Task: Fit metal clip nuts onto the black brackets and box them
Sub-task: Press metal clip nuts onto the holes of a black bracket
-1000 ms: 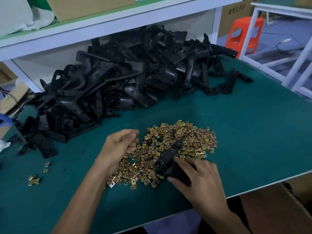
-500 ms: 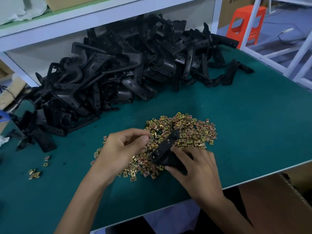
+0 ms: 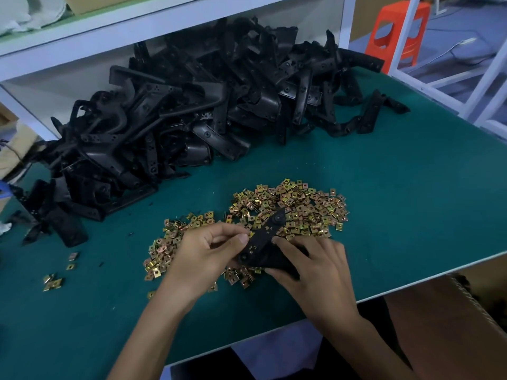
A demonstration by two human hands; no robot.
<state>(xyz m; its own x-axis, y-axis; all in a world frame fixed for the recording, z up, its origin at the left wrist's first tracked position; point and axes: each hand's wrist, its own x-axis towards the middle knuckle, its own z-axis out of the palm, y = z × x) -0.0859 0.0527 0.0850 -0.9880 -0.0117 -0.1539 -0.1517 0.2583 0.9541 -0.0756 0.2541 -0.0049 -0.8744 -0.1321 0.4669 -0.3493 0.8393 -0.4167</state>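
My right hand (image 3: 315, 266) grips the thick end of a black bracket (image 3: 264, 242), whose narrow arm points up and away over a spread of brass-coloured clip nuts (image 3: 299, 207). Pressed against the bracket's left edge, my left hand (image 3: 204, 253) pinches a small clip nut (image 3: 250, 235) between thumb and forefinger. The nut itself is mostly hidden by the fingertips. A big heap of black brackets (image 3: 192, 105) fills the back of the green table (image 3: 397, 204).
A few stray clip nuts (image 3: 53, 281) lie at the left. An open cardboard box (image 3: 450, 325) sits below the table's front right edge. A white shelf frame (image 3: 170, 15) runs above the heap; an orange stool (image 3: 397, 31) stands at the far right.
My left hand lifted from the nut spread with a nut and moved right to the bracket's edge. My right hand kept its hold on the bracket.
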